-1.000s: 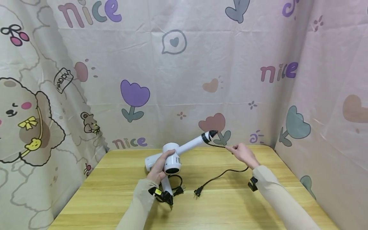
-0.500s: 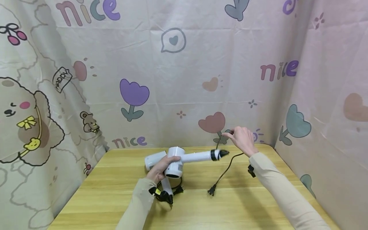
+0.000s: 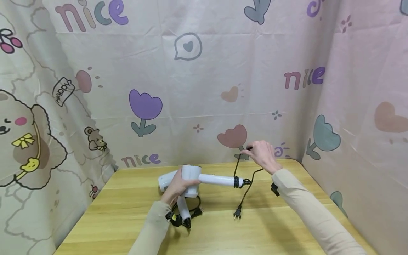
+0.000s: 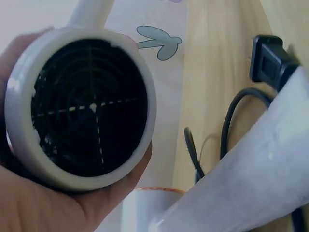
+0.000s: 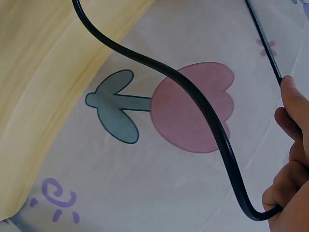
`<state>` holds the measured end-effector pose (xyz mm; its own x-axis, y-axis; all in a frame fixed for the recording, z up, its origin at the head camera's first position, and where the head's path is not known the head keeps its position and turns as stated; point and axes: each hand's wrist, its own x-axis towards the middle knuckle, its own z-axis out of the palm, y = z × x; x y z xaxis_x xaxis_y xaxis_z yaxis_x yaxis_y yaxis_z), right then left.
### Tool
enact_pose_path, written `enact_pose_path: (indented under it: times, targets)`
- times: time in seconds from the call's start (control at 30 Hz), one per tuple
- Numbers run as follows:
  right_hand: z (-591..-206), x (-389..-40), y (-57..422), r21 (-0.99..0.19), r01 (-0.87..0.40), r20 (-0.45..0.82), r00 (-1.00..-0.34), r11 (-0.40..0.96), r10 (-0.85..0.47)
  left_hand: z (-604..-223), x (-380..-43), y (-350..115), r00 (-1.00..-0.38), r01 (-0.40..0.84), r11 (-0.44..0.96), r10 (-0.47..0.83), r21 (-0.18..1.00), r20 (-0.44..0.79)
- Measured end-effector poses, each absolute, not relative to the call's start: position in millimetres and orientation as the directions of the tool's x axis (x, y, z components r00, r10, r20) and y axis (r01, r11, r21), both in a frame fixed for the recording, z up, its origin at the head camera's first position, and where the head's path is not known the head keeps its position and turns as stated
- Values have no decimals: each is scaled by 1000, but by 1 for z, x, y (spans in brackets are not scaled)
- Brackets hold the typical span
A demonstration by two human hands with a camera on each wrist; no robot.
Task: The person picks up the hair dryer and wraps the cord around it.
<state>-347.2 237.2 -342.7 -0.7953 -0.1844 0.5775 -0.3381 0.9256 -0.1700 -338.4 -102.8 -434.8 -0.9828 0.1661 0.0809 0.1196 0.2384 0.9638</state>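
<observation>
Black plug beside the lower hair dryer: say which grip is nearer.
Left. In the head view, the left grip is just up and left of the black plug; the right grip is farther, up and right.

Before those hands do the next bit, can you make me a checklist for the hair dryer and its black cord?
1. Left hand gripping the upper hair dryer: ok, it holds it around the head.
2. Right hand pinching the cord: ok.
3. Loops around the handle, near its end: ok, several are there.
4. Whole cord wound up: not ok, one stretch runs up to the right hand and another trails down to the plug.
5. Plug resting on the table: cannot tell.
6. Left hand clear of the second hair dryer: cannot tell, they look very close.
</observation>
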Motion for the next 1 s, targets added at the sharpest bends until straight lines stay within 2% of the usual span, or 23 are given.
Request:
enact_pose_path:
  times: [0.2, 0.5, 0.7, 1.0]
  targets:
    - [-336, -340, 229, -151, -340, 594, -782, 928, -190, -428, -339, -96, -983, 183, 349, 63, 919, 172]
    - [-337, -328, 219, -145, -371, 621, -756, 917, -208, -424, -335, -95, -963, 198, 459, -75, 866, 260]
    - [-341, -320, 211, -115, -395, 637, -733, 911, -237, -423, -335, -94, -942, 202, 464, -150, 862, 301]
    - [-344, -312, 199, -123, -438, 620, -735, 891, -276, -424, -337, -90, -891, 190, 379, -320, 906, 321]
